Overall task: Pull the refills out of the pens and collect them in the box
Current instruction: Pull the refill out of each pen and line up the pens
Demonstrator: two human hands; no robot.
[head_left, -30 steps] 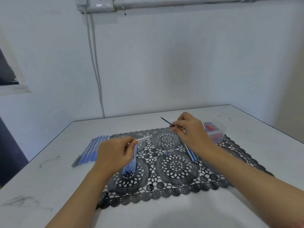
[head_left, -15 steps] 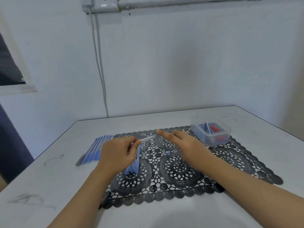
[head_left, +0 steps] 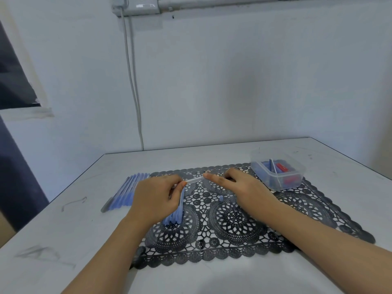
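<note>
The left hand [head_left: 157, 200] grips a bundle of blue plastic pens [head_left: 176, 215] and one clear pen tube [head_left: 194, 180] over the black lace mat's [head_left: 233, 225] left part. The right hand [head_left: 239, 187], forefinger straight, touches the tube's end; the refill tip seems too small to see. A hard tug could spill the bundle, well apart from the clear plastic box [head_left: 277, 184] at the mat's far right corner.

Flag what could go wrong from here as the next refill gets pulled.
1. The left hand grips a bundle of blue pens while holding the clear pen barrel at its fingertips; a pull may loosen the bundle and spill pens.
2. The right hand meets the barrel's end with just a fingertip, so a grip there might slip.
3. The small blue piece loose on the lace mat could get swept away.
</note>
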